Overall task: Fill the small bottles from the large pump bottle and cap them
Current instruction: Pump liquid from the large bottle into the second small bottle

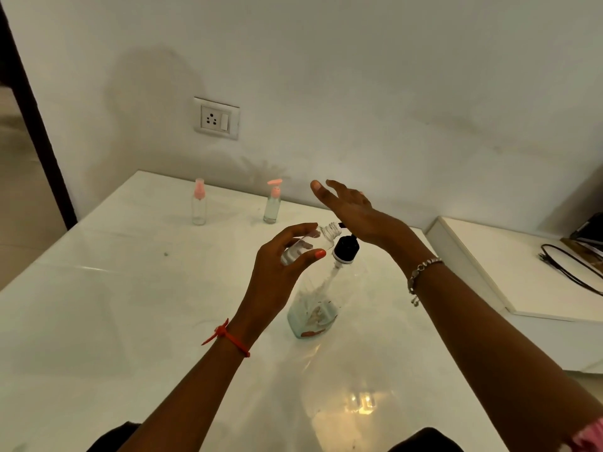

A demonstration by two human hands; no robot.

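Note:
A large clear pump bottle [318, 305] with a black pump collar [346, 248] stands mid-table, a little pale liquid at its bottom. My left hand [280, 272] grips a small clear uncapped bottle [313, 244], tilted with its threaded neck right at the pump spout. The heel of my right hand [352, 207] presses down on the pump head, fingers straight and spread. Two more small bottles stand at the back: one with a pink spray cap [199, 203] and one with a pink pump cap [272, 203] holding pale liquid.
The white glossy table [130, 321] runs to a wall with a power socket [217, 118]. A lower white surface [522, 272] at the right carries a black cable [571, 265]. A dark door frame stands at the far left.

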